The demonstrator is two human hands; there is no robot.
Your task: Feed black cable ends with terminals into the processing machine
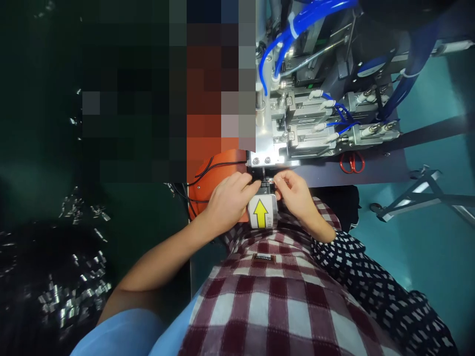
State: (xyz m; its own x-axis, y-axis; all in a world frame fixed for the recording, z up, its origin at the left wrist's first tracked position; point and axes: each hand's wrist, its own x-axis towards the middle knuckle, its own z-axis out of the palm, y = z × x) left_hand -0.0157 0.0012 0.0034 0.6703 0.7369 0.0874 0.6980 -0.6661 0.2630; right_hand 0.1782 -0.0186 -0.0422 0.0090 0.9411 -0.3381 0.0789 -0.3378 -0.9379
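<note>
My right hand point(295, 194) is closed, thumb and forefinger pinching a small shiny metal piece point(271, 181) at the right side of a narrow black track point(264, 189). The piece is too small to name more exactly. From the left, my left hand point(230, 199) reaches over an orange rounded housing point(222, 168), its fingers slightly apart and bent, the fingertips touching the track. I see nothing held in it, though the undersides of its fingers are hidden. Just below the track, between my wrists, is a white label point(262, 217) with a yellow arrow pointing away from me.
Beyond my hands stands a machine with metal cylinders point(308, 141) and blue air hoses point(319, 12). Red-handled scissors or pliers point(352, 162) lie on the dark plate at right. Loose shiny metal pieces point(74, 291) are scattered at left. A metal stand leg point(408, 195) rests on the green floor.
</note>
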